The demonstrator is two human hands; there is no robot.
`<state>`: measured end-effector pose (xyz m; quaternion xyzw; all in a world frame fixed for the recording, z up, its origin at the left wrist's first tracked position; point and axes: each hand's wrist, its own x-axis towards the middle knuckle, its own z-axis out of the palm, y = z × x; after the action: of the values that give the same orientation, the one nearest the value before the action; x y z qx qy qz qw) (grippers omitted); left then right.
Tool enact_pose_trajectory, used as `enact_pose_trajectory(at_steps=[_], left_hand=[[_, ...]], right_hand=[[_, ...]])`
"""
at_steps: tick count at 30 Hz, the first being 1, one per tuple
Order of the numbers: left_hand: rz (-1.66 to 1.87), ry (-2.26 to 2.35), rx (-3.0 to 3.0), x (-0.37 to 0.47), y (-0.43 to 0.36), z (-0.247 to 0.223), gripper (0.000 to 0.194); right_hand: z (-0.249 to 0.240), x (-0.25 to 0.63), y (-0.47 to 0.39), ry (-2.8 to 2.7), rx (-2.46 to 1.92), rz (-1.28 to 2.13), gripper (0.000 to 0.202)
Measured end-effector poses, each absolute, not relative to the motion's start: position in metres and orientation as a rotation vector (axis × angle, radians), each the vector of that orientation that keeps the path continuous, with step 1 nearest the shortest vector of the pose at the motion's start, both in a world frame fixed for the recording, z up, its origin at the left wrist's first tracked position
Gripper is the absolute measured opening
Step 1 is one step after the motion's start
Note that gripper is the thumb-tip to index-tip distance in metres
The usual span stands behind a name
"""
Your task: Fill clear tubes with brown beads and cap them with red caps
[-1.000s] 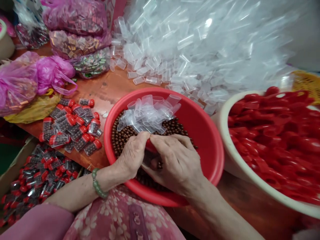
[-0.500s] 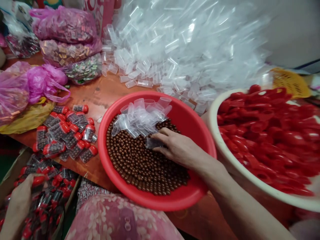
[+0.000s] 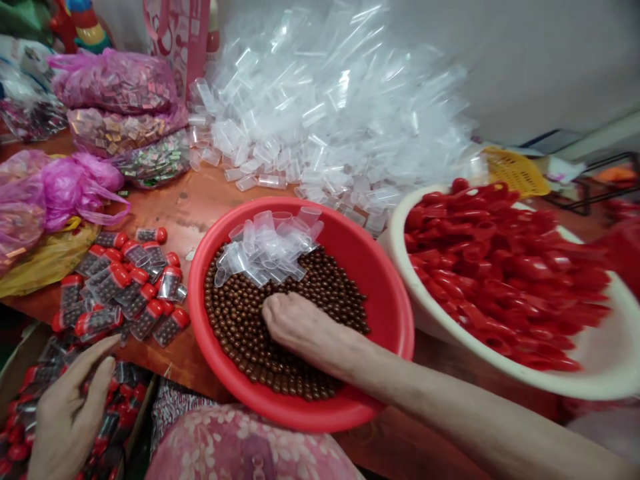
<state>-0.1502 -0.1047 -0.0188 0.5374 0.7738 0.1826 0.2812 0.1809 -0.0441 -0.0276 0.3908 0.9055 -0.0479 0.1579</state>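
Observation:
My right hand [image 3: 295, 327] is closed and pressed down into the brown balls [image 3: 240, 327] in a red basin [image 3: 395, 300]; what its fingers hold, if anything, is hidden. Clear tubes [image 3: 270, 247] lie heaped on the balls at the basin's back. My left hand [image 3: 75, 413] is open, fingers apart and nothing in it, above a box of filled, red-capped tubes [image 3: 120, 420]. More filled tubes [image 3: 107, 283] lie on the table between that hand and the basin.
A cream basin [image 3: 480, 347] of red plastic parts [image 3: 500, 267] stands at the right. Behind the red basin rises a large pile of clear tubes [image 3: 325, 127]. Pink bags [image 3: 120, 80] are stacked at the back left, and a yellow basket [image 3: 515, 173] sits at the back right.
My left hand has let go of a red-capped tube, opened, and moved up towards the table. My right hand has pushed down into the balls; the clear tube it held is out of sight.

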Motion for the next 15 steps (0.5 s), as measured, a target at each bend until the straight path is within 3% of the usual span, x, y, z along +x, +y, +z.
enact_pose_trajectory(at_steps=[6, 15], left_hand=[[0.753, 1.793, 1.567, -0.086, -0.086, -0.016, 0.023], [0.63, 1.29, 1.945, -0.029, -0.045, -0.017, 0.049]], right_hand=[[-0.032, 0.174, -0.023, 2.68, 1.025, -0.561, 0.019], [-0.024, 0.195, -0.015, 2.759, 1.253, -1.247, 0.027]])
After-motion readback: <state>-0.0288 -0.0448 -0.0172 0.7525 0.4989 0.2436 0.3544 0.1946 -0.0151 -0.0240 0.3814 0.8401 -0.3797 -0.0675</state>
